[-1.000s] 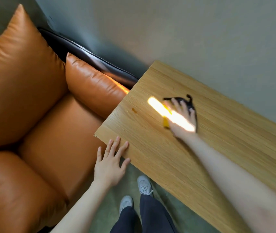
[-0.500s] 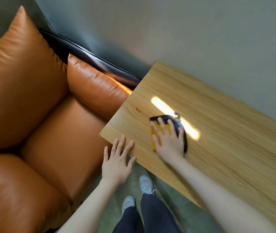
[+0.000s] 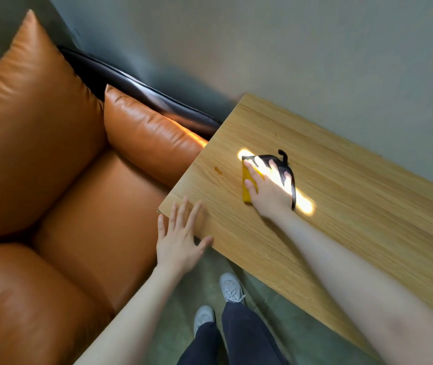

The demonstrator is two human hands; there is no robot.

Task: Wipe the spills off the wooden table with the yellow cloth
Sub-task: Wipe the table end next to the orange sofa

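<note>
On the wooden surface (image 3: 341, 206) we find an amber spill (image 3: 218, 169) left of the yellow cloth (image 3: 247, 188), unwiped; right hand (image 3: 270, 191) fingers press it flat, left hand (image 3: 181, 238) fingers splayed, empty.

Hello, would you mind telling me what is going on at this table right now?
A person is wiping a wooden table beside an orange sofa. The right hand lies flat on a yellow cloth with a dark backing, pressing it to the tabletop in a bright patch of light. The left hand rests open at the table's near corner. A small brownish spill remains on the wood just to the left of the cloth, not yet wiped.
</note>
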